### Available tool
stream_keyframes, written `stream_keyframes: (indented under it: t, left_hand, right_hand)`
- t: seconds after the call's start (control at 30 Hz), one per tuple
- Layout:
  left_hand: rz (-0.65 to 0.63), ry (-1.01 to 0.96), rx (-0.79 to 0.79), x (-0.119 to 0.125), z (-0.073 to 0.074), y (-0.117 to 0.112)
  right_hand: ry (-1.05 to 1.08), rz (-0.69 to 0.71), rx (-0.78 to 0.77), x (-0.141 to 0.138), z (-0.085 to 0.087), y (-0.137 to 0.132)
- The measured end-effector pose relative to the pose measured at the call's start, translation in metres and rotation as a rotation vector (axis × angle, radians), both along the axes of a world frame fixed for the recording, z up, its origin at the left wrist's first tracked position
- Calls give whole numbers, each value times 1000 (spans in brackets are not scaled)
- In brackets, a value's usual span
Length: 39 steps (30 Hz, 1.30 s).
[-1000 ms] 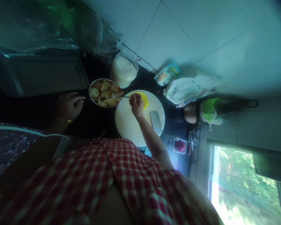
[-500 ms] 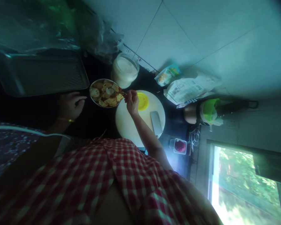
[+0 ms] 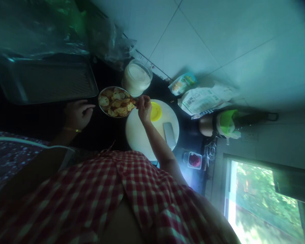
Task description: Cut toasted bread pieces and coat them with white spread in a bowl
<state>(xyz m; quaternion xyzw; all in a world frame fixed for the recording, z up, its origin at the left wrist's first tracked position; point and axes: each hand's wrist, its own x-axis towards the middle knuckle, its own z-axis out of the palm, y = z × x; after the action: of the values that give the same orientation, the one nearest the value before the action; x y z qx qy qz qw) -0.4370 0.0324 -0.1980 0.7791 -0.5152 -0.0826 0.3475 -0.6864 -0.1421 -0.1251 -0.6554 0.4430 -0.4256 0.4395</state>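
Note:
My right hand (image 3: 144, 107) is closed round the handle of a spoon at the right rim of a round bowl (image 3: 100, 107). The spoon's head is hidden among pale, sauce-coated slices of food (image 3: 119, 103) in the bowl. Left of the bowl, my left hand (image 3: 79, 113) rests on the dark counter, fingers stretched out and holding nothing. Beneath my right forearm lies a round white cutting board (image 3: 139, 139), bearing a yellow lid or shallow dish (image 3: 156, 112) and a cleaver (image 3: 169, 135).
A glass jar of white contents (image 3: 137, 77) stands behind the bowl. A metal tray (image 3: 53, 81) lies at the left, below plastic bags (image 3: 112, 44). Packets (image 3: 203, 96) lean along the tiled wall; a small box with something dark pink (image 3: 194, 160) sits at the right.
The spoon's head, visible on top of the slices before, has gone down among them. My right hand has barely shifted, and my left hand stays in place.

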Motion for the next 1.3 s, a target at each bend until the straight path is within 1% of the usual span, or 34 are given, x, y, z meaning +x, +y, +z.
stream_keyframes:
  t: [0.17,0.27,0.47,0.6,0.67,0.73,0.87,0.93,0.97,1.03,1.1,1.3]
  left_hand:
    - [-27,-12,-11,1,-3,-1]
    - [-43,-13,-29,-1,-5,-3]
    - [-16,5,-24,-3,-7,-5]
    - [-17,12,1,-6,-2,-2]
    - [-17,2,8,-19,5,-3]
    - [-43,0,14,-40,15,-6]
    - [-208,12,48,-90,34,-24]
    - [-259,36,76,-106,39,-34]
    - [-269,49,87,-109,41,-39]
    - [-270,59,86,-110,40,-46]
    - [-271,42,57,-104,38,-50]
    - [-259,-26,23,-82,34,-45]
  right_hand:
    - [4,-55,108,-13,13,17]
    - [30,-66,124,-14,17,25]
    - [106,60,2,-10,9,32]
    - [114,34,-36,-12,6,32]
    - [81,1,-27,-13,4,32]
    - [25,-34,8,-14,4,34]
    - [-59,-90,81,-13,3,44]
    - [-86,-109,98,-12,3,50]
    - [-100,-122,103,-11,3,52]
    - [-128,-147,113,-11,5,56]
    - [-141,-161,125,-11,6,57]
    - [-97,-162,119,-16,9,54]
